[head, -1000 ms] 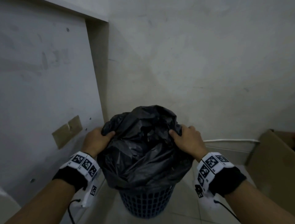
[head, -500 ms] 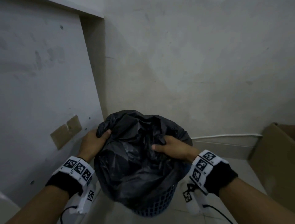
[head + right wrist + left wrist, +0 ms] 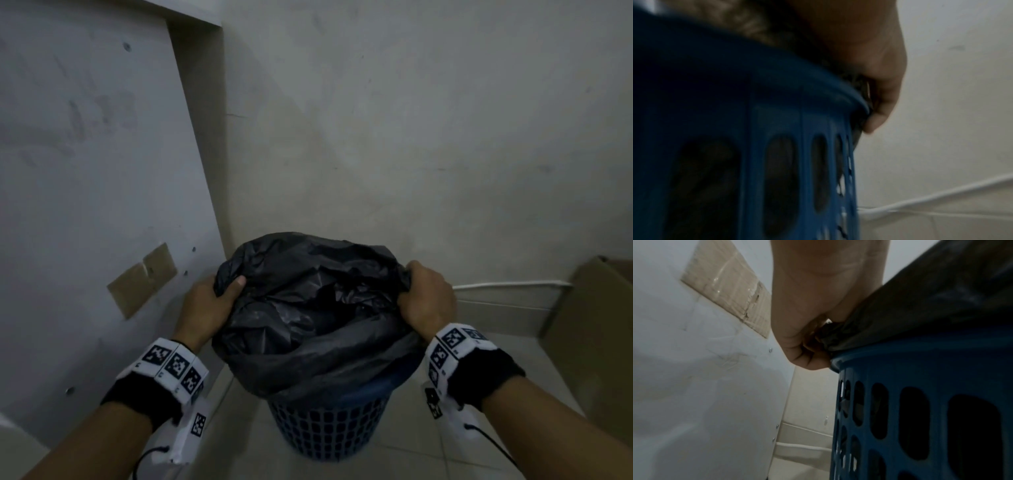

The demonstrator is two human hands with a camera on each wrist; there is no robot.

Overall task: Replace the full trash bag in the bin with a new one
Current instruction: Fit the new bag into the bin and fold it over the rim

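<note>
A black trash bag point(image 3: 308, 308) fills a blue perforated bin point(image 3: 329, 428) on the floor in front of me, bulging above the rim. My left hand point(image 3: 205, 305) grips the bag's left edge, thumb on top. In the left wrist view the left hand point(image 3: 807, 345) has its fingers curled round the bag's edge point(image 3: 838, 337) right at the bin's rim point(image 3: 900, 350). My right hand point(image 3: 424, 294) grips the bag's right edge. The blurred right wrist view shows that right hand point(image 3: 877, 105) curled round the bag at the bin's rim point(image 3: 818, 78).
The bin stands in a corner: a white panel point(image 3: 85, 205) with a taped cardboard patch point(image 3: 142, 279) on the left, a plain wall point(image 3: 411, 137) behind. A cardboard box point(image 3: 592, 335) stands at the right. A white cable point(image 3: 507, 284) runs along the skirting. Tiled floor point(image 3: 411, 459) surrounds the bin.
My right hand was over the bag's middle half a second ago and now grips its right edge at the rim. The left hand has kept its grip on the left edge.
</note>
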